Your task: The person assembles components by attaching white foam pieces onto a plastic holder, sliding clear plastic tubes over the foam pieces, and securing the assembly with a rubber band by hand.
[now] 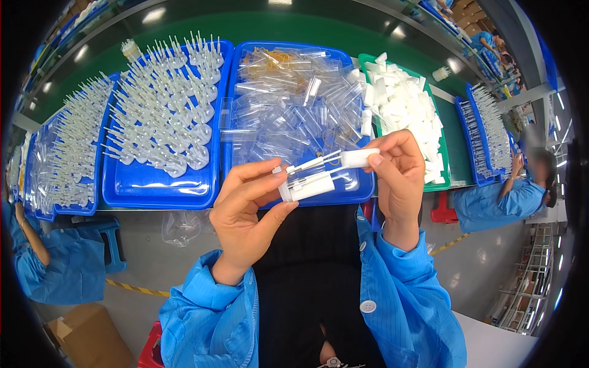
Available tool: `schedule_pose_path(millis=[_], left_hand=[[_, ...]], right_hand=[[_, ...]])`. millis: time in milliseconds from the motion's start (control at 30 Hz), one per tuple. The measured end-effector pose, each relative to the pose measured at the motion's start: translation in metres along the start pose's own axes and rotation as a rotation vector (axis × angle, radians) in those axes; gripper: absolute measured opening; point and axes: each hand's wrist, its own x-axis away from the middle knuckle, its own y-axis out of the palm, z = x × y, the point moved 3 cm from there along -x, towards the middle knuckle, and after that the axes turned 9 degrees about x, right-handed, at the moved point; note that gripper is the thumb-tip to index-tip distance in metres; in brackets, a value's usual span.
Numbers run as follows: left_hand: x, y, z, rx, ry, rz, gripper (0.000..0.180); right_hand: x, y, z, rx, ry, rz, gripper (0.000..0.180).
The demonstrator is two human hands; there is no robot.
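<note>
Left hand: I see the left hand (242,214) with thumb and fingers pinching a pronged piece (284,192) by its base, prongs pointing right.
Right hand: thumb and fingers grip a white block (358,158); prong tips reach its left end, but I cannot tell whether they enter it.
Second block (314,186): beside the lower prongs, its left end near the left fingertips.
Work spot: both hands hold everything up by the front edge of the middle blue tray (356,197).
Middle tray load: clear sleeves (264,116), yellow bands (279,61) at its back edge.
Counter (343,34): left of that, a blue tray (159,187) of pronged pieces; right, a green tray (446,156) of white blocks.
</note>
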Motion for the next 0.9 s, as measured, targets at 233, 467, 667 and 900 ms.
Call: schedule_pose_path(millis=[233, 467, 667, 900], left_hand=[[0.002, 0.001, -0.003, -0.008, -0.022, 0.026, 0.04], [0.001, 0.0, -0.006, -0.035, -0.053, 0.055, 0.04], [0.002, 0.0, -0.011, -0.092, -0.059, -0.03, 0.044], [0.002, -0.001, -0.01, -0.077, -0.07, -0.016, 0.043]], right_hand=[[0.003, 0.004, 0.0, 0.002, 0.039, 0.022, 0.014], [0.004, 0.015, 0.004, 0.034, -0.009, 0.011, 0.015], [0.001, 0.018, -0.003, 0.271, -0.107, 0.032, 0.015], [-0.002, 0.013, 0.008, 0.163, -0.061, 0.03, 0.016]])
